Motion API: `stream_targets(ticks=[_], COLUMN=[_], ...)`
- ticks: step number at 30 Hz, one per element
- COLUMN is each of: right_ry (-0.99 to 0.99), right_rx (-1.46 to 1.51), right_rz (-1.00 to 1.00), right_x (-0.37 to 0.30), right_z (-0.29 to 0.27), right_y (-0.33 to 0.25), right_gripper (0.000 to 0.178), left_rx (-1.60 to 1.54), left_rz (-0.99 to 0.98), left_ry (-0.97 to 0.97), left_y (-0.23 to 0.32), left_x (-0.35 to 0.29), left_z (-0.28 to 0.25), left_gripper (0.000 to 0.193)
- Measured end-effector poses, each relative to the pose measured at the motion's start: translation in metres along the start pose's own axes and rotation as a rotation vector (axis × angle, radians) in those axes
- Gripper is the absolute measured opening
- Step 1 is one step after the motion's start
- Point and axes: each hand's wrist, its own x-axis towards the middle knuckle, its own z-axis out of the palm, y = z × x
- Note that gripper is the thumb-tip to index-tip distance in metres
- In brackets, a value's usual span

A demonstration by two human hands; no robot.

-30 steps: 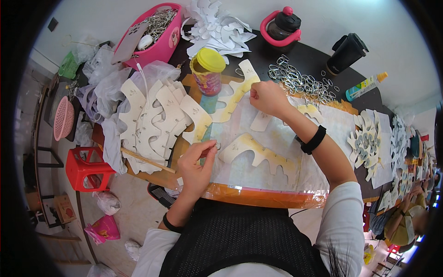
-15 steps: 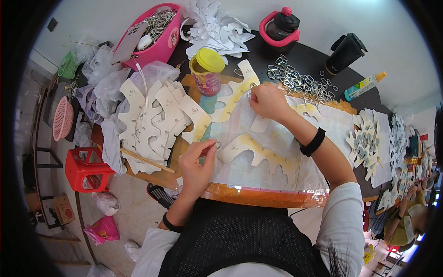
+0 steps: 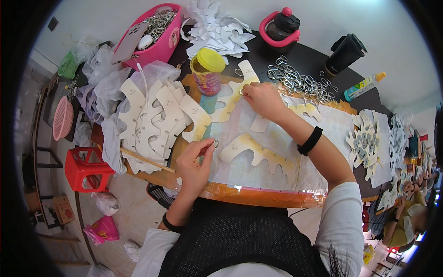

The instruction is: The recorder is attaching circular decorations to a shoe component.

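Observation:
My left hand [image 3: 194, 161] is closed in a pinch over the table's near part, with a metal ring [image 3: 215, 143] between thumb and fingertips. Farther off, my right hand [image 3: 264, 99] pinches a second metal ring [image 3: 241, 92] against the edge of a scalloped cream cut-out [image 3: 225, 109] with a yellowish coated band. Another ring [image 3: 238, 72] lies at the far end of that cut-out. Between my hands and nearer to me is a similar scalloped cut-out [image 3: 258, 150], lying flat. Loose silver rings [image 3: 307, 83] are heaped beyond my right hand.
At the left is a stack of cream cut-outs [image 3: 159, 108] with a wooden stick [image 3: 150, 160] on its near side. A yellow-lidded jar [image 3: 207, 76] stands behind. Farther back are a pink basket [image 3: 173, 37], two dark drink bottles and a glue bottle [image 3: 362, 87]. Another person sits far right.
My right hand has moved slightly left and toward me along the cut-out's edge, with the ring still in its fingers. My left hand has barely shifted.

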Motion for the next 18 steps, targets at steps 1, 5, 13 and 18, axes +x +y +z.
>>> stream_targets(ticks=[1,5,13,18], right_ry=[0.0,0.007,0.029,0.055], right_rx=[0.02,0.06,0.13,0.152], right_rz=[-0.007,-0.053,0.055,0.037], right_x=[0.0,-0.003,-0.001,0.0], right_z=[0.001,0.005,0.0,0.008], right_y=[0.001,0.008,-0.002,-0.001], right_gripper=[0.013,0.013,0.011,0.012], left_rx=[0.002,-0.001,0.01,0.005], left_rz=[-0.002,-0.002,0.026,0.028], left_ry=[0.002,0.008,0.0,-0.001], left_y=[0.001,0.0,-0.001,-0.002], left_x=[0.0,0.0,-0.001,-0.002], left_z=[0.0,0.001,0.003,0.004], left_gripper=[0.018,0.018,0.017,0.016])
